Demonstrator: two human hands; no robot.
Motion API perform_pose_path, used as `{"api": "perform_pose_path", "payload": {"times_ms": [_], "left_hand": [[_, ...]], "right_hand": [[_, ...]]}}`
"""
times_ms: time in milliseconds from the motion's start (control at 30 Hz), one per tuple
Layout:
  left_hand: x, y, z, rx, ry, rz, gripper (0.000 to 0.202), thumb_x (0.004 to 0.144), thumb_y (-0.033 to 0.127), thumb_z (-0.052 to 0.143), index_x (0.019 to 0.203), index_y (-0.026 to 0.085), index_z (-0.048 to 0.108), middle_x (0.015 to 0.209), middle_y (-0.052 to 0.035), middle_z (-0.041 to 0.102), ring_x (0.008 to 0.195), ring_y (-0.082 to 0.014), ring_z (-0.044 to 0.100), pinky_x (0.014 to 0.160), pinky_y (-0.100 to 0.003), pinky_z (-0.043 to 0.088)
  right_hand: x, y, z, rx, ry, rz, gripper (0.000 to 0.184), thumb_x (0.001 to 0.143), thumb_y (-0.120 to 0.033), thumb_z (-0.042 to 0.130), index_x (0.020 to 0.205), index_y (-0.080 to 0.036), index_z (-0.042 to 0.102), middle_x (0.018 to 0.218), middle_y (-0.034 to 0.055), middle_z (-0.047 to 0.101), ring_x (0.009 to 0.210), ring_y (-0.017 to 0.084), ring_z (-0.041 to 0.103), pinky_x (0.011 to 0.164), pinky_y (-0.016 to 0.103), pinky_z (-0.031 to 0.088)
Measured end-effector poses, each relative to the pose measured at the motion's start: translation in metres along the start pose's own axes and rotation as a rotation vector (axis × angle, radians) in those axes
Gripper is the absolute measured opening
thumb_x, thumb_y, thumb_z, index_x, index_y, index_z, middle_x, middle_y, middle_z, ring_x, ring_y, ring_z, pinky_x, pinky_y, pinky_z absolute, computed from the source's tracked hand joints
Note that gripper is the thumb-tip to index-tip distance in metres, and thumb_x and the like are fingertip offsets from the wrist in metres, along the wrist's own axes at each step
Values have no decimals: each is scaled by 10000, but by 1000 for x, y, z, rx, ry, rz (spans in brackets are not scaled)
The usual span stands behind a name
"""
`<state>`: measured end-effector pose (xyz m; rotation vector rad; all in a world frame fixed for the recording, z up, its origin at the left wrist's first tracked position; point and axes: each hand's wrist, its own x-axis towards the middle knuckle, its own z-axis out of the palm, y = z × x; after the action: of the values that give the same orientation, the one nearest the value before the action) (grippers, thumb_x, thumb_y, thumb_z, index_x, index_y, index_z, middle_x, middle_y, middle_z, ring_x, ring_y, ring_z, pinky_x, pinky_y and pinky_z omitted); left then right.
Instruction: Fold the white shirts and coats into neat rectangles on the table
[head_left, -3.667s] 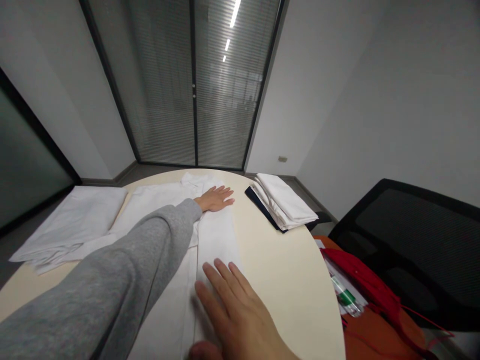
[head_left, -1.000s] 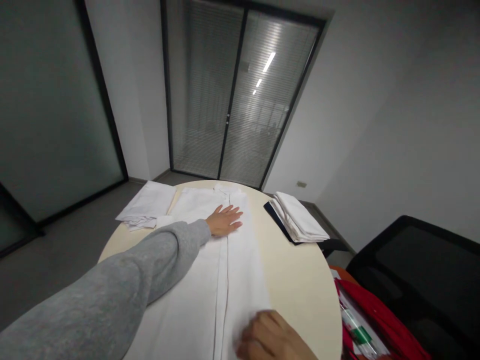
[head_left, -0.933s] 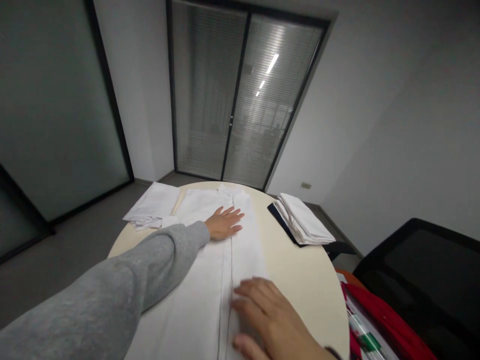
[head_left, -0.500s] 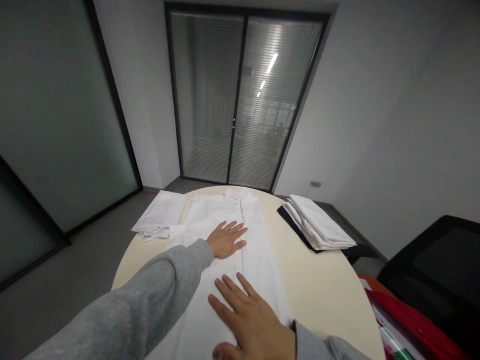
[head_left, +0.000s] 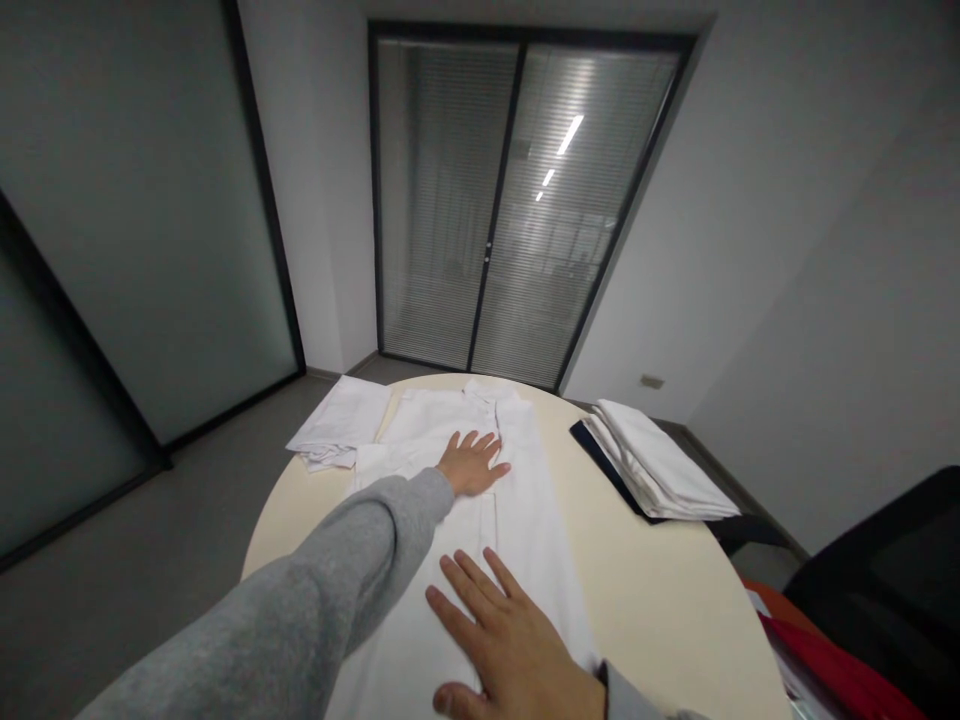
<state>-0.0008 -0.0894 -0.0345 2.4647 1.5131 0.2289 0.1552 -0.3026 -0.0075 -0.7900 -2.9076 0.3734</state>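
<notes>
A white collared shirt [head_left: 536,510] lies spread lengthwise over the round table, its collar at the far edge and its front placket running toward me. My left hand [head_left: 471,464] rests on the upper part of the shirt beside the placket, fingers spread and palm down. Nearer to me, my right hand [head_left: 517,645] is over the lower part of the shirt, its fingers stretched apart and holding nothing. Whether its palm presses on the cloth I cannot tell. My forearms hide part of the shirt's near left side.
Folded white cloth [head_left: 341,420] lies at the table's far left edge. On the right, a stack of folded white garments [head_left: 660,465] sits on a dark folded piece [head_left: 607,470]. A black chair [head_left: 892,570] and red item [head_left: 832,660] stand beside the cream table [head_left: 675,610].
The view has turned slightly left, so everything sits further right. My left hand has slid a little up the shirt toward the collar. My right hand keeps nearly the same pose.
</notes>
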Motion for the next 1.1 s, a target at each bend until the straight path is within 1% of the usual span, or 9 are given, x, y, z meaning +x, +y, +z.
{"api": "perform_pose_path", "payload": {"times_ms": [200,400,467,567,633,733,867,1000,1100], "left_hand": [[-3,-16,-17,16,-10,-39,824,966,769,106,1660,339,215,1745,14,121,1603,-318,113,1273,-595,74],[-45,-51,-48,96,46,-266,870,958,766,182,1643,237,273,1736,-108,166,1561,-462,170,1210,-685,133],[-61,-57,-54,169,100,-325,812,965,728,265,1624,253,302,1706,-129,277,1508,-469,303,1169,-669,233],[-80,-68,-67,257,146,-335,630,997,577,352,1545,272,414,1513,-158,564,1339,-398,535,1086,-599,346],[-89,-81,-77,277,123,-348,506,995,488,396,1426,265,540,1356,-162,675,1246,-378,598,1049,-600,355],[-95,-102,-89,284,36,-360,346,954,383,480,1179,218,684,1237,-178,723,1174,-386,626,1003,-619,362],[-90,-117,-90,266,-49,-299,220,940,255,510,1033,209,704,1173,-140,747,1173,-342,633,999,-549,384],[-84,-115,-81,241,-45,-233,241,999,239,448,1096,236,669,1204,-105,734,1123,-270,666,936,-416,443],[-84,-113,-76,255,-50,-215,229,988,211,478,1137,242,650,1195,-108,730,1078,-263,681,886,-389,461]], "right_hand": [[1,9,7,9,-4,-7,821,979,-669,533,1654,-314,226,1705,118,160,1572,353,193,1268,640,139],[4,22,19,-23,11,-24,757,1003,-640,517,1645,-333,259,1697,98,215,1560,344,251,1266,616,213],[6,25,21,-53,34,-36,743,995,-636,538,1630,-321,316,1679,100,280,1541,345,307,1263,587,254],[7,23,15,-47,47,-28,693,994,-598,563,1600,-305,394,1661,91,338,1527,334,345,1262,552,278],[6,19,6,2,30,-1,649,1006,-531,568,1590,-295,414,1660,78,353,1532,314,341,1271,539,265],[4,11,-8,92,3,59,602,1012,-441,567,1578,-280,437,1655,66,377,1539,287,330,1290,520,219],[3,6,-15,151,-11,105,585,1001,-391,578,1563,-284,458,1656,49,383,1547,271,315,1301,507,170],[2,7,-15,131,1,106,590,988,-365,591,1557,-276,467,1651,53,394,1542,267,327,1299,496,189],[0,14,-11,70,5,77,582,989,-343,576,1556,-268,470,1635,53,418,1527,264,358,1290,476,234]]}}
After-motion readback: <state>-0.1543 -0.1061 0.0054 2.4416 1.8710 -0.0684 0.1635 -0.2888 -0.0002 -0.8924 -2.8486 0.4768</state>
